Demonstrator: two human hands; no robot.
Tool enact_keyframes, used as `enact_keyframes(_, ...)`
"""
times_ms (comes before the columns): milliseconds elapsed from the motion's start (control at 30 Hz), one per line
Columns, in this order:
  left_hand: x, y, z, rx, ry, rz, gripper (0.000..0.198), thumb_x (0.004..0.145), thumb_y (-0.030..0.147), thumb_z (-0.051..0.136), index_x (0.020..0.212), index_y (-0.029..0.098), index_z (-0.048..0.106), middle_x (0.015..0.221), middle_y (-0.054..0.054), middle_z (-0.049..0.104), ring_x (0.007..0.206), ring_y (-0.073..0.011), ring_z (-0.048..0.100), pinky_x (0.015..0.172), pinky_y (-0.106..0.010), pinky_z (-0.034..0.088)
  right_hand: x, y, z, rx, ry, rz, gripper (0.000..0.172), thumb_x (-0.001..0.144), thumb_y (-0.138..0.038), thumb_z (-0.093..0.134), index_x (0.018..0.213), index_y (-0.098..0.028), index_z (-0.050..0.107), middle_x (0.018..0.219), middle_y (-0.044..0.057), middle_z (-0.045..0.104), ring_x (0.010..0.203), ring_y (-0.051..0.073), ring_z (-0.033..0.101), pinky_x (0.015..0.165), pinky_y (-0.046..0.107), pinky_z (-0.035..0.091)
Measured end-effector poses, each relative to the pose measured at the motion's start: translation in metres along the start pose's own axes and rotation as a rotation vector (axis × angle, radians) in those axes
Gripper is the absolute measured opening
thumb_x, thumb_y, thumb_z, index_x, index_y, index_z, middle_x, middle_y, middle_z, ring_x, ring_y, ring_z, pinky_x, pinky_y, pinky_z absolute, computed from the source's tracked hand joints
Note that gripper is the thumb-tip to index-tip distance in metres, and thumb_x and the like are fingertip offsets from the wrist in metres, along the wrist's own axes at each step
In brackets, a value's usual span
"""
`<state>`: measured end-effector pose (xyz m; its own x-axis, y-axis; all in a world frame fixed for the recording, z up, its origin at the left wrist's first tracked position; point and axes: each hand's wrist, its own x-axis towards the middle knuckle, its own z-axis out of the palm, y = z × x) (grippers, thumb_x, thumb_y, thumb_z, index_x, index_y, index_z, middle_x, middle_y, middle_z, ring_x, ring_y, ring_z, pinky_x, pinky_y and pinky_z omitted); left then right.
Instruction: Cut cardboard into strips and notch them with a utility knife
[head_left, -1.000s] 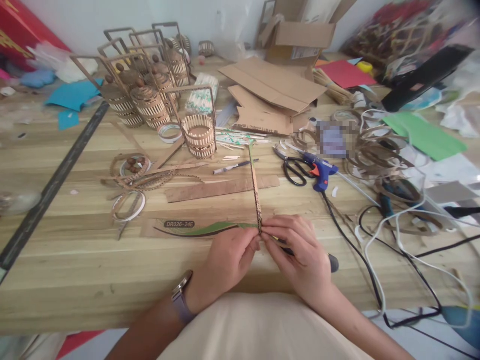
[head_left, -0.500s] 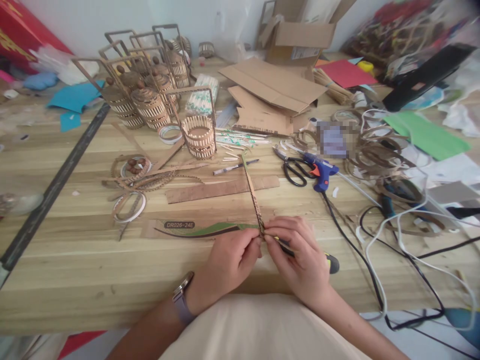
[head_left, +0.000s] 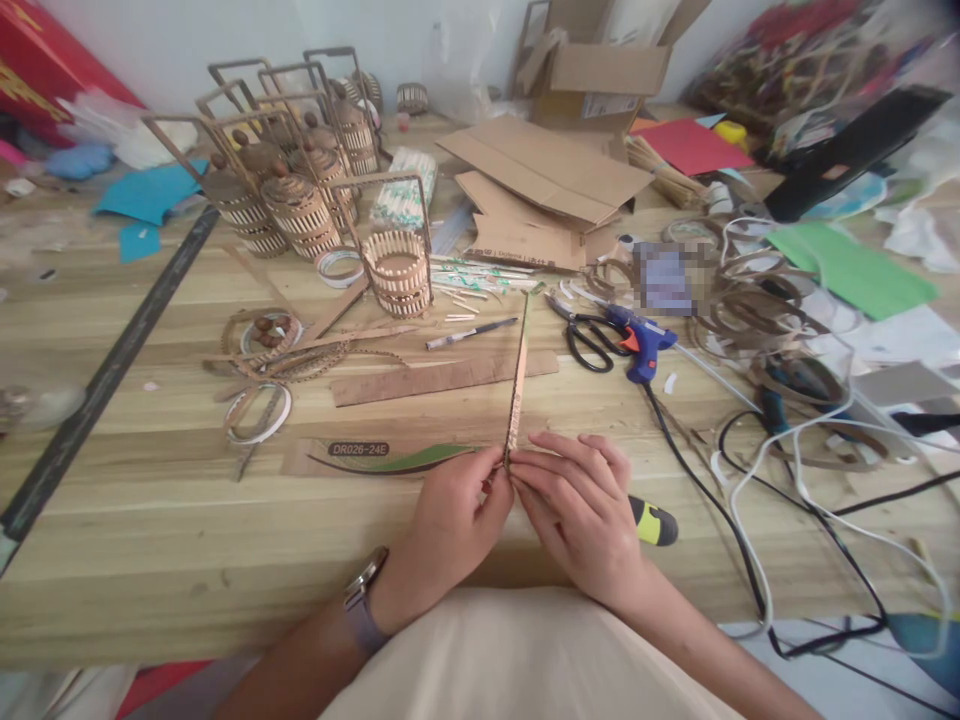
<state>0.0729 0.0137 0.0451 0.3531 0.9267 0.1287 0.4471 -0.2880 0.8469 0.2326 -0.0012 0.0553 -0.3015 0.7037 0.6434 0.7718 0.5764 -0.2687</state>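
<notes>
Far left: black bar (head_left: 112, 370), laid diagonally on the wooden table (head_left: 187, 590); unchanged.
Upper left: group of lidded baskets (head_left: 300, 215) with tall handles, standing close together; unchanged.
Left of centre: tape roll (head_left: 286, 415), a brown strip looped within it. To its right and lower, printed cardboard piece (head_left: 360, 450) marked DR026-24E, lying flat, its right end reaching the left hand.
Upper centre-left: open basket (head_left: 397, 290), lidless, handle upright; same place as before.
Centre: flat brown cardboard piece (head_left: 420, 382). Above it, pen (head_left: 471, 333), now uncovered; half a second ago the held strip crossed it.
Lower centre: left hand (head_left: 454, 510), watch at the wrist, thumb and fingers pinching the near end of the corrugated strip (head_left: 517, 385). Strip located at mid-frame, running upward from the fingertips; its far end, earlier leaning left, now leans right.
Right of the strip: right hand (head_left: 589, 510), fingertips closed on the same near end, meeting the left. Both hands sit slightly further left than before.
Lower right of centre: yellow-and-black handle (head_left: 656, 522), beside the right hand, more exposed than earlier.
Right of centre: scissors (head_left: 581, 330), then blue glue gun (head_left: 645, 345), both unmoved.
</notes>
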Motion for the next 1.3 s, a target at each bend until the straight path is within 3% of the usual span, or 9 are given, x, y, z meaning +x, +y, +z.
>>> enact_keyframes(233, 0.0007, 0.0, 0.0019, -0.1, -0.018, -0.051, 0.022, 0.093, 0.014, 0.042, 0.073, 0.02, 0.052, 0.062, 0.002, 0.057, 0.056, -0.0119, 0.053, 0.058, -0.021, 0.037, 0.0017, -0.0006, 0.0022, -0.006, -0.001, 0.0, 0.014, 0.093, -0.011, 0.058, 0.099, -0.024, 0.058, 0.091, -0.002, 0.079, 0.099, 0.02, 0.073, 0.096, 0.038, 0.036)
enact_keyframes(633, 0.0002, -0.0004, 0.0013, -0.207, -0.059, -0.137, 0.024, 0.092, 0.015, 0.043, 0.073, 0.019, 0.057, 0.063, 0.002, 0.063, 0.059, -0.0119, 0.058, 0.061, -0.02, 0.041, -0.0031, 0.0014, 0.0038, 0.092, 0.023, 0.096, 0.014, 0.091, -0.01, 0.059, 0.095, -0.024, 0.058, 0.088, -0.001, 0.078, 0.106, 0.022, 0.07, 0.099, 0.04, 0.036)
enact_keyframes(833, 0.0013, -0.0006, 0.0023, -0.196, -0.088, -0.122, 0.021, 0.097, 0.024, 0.043, 0.084, 0.018, 0.059, 0.072, 0.0, 0.064, 0.066, -0.0135, 0.058, 0.063, -0.022, 0.041, -0.0061, 0.0016, 0.0048, 0.046, 0.042, 0.067, 0.012, 0.092, -0.012, 0.058, 0.097, -0.023, 0.059, 0.097, 0.002, 0.079, 0.108, 0.023, 0.07, 0.101, 0.041, 0.036)
enact_keyframes(1100, 0.006, -0.0005, 0.0058, -0.239, -0.071, -0.227, 0.021, 0.092, 0.021, 0.041, 0.077, 0.019, 0.055, 0.067, 0.002, 0.06, 0.062, -0.0125, 0.055, 0.06, -0.021, 0.038, -0.0064, -0.0029, 0.0089, 0.023, 0.018, 0.032, 0.013, 0.095, -0.009, 0.055, 0.098, -0.022, 0.058, 0.095, 0.001, 0.079, 0.104, 0.02, 0.072, 0.106, 0.037, 0.031)
enact_keyframes(1300, 0.0052, -0.0012, 0.0057, -0.241, -0.058, -0.224, 0.023, 0.091, 0.021, 0.04, 0.072, 0.019, 0.053, 0.062, 0.003, 0.056, 0.058, -0.0116, 0.053, 0.058, -0.021, 0.036, -0.0061, -0.0033, 0.0092, 0.039, 0.005, 0.043, 0.016, 0.092, -0.008, 0.057, 0.097, -0.023, 0.058, 0.095, -0.001, 0.079, 0.104, 0.019, 0.072, 0.108, 0.037, 0.031)
